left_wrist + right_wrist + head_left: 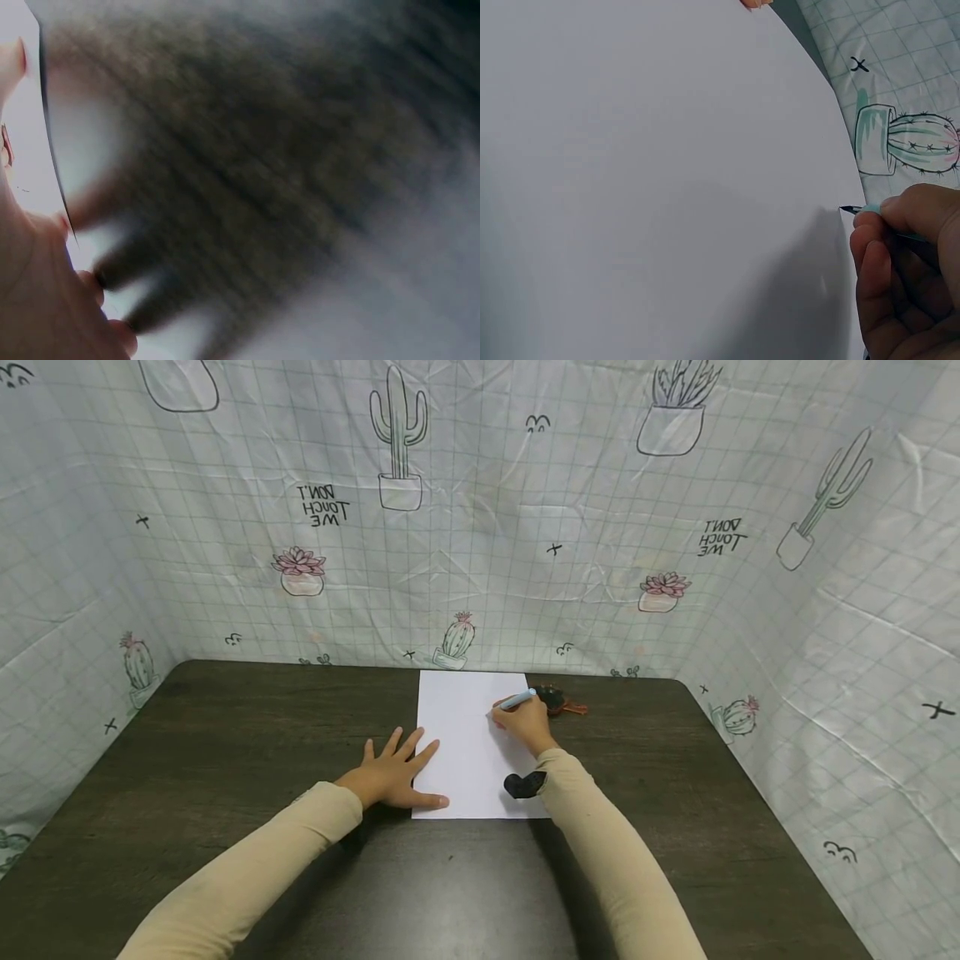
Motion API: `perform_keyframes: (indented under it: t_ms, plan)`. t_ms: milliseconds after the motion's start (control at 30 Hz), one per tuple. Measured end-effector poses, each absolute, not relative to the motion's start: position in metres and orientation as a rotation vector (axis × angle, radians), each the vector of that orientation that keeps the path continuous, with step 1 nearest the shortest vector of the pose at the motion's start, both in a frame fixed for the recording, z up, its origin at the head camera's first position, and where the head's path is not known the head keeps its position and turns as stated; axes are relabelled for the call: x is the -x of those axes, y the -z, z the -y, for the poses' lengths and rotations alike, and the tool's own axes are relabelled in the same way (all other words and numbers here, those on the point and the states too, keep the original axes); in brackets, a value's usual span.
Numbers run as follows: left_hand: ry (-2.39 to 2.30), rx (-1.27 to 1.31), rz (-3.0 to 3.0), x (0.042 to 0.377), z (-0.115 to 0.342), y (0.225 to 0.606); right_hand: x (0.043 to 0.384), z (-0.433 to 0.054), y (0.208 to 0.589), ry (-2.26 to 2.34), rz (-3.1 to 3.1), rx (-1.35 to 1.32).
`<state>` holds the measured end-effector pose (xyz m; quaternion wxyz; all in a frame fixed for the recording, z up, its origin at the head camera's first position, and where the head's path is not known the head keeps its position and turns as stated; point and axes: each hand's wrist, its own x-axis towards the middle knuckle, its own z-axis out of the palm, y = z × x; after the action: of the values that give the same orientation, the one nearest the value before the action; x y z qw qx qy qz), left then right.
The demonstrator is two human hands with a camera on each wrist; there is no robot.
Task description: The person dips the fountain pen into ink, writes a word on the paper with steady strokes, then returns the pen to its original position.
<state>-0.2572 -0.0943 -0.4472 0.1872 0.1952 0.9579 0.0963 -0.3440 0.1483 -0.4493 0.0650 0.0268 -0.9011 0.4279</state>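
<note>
Paper point(457, 760): one white sheet, lying flat on the table, its long sides running away from the person and its far edge near the backdrop
Pen point(517, 699): one, light blue, tilted, its dark tip at the paper, right of the sheet's middle in the head view
Hands: two, both at the sheet
Left hand point(390, 777): spread wide and flat, all five digits showing in the head view, thumb and index finger over the paper, little finger over the wood
Right hand point(528, 722): holds the pen in a pinch of thumb and fingers, above the right part of the sheet
Sleeves point(622, 852): two, beige, both cut off by the lower edge
Wrist device point(525, 785): one, black, at the right cuff
Dark object with orange strands point(553, 697): one, beside the paper's right edge, partly hidden behind the right hand, its kind hard to make out
Table point(285, 727): one, dark wood
Backdrop point(487, 560): pale gridded cloth, two mirrored lettering prints, two pink succulents; a pot at upper left and a spiky plant at upper right are cut off
Hard to see: the left wrist view is mostly dark blur; one small dark mark shows on the paper there; whether the pen tip touches the sheet, I cannot tell
</note>
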Motion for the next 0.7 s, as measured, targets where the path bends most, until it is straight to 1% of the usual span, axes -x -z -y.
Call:
perform_keyframes:
  t_ms: [367, 700]
  plan:
    - [-0.262, -0.554, -2.691, 0.257, 0.095, 0.446, 0.346, -0.161, 0.451, -1.289, 2.732, -0.009]
    - [-0.28, -0.559, -2.682, 0.258, 0.096, 0.447, 0.346, -0.17, 0.451, -1.273, 2.72, -0.03]
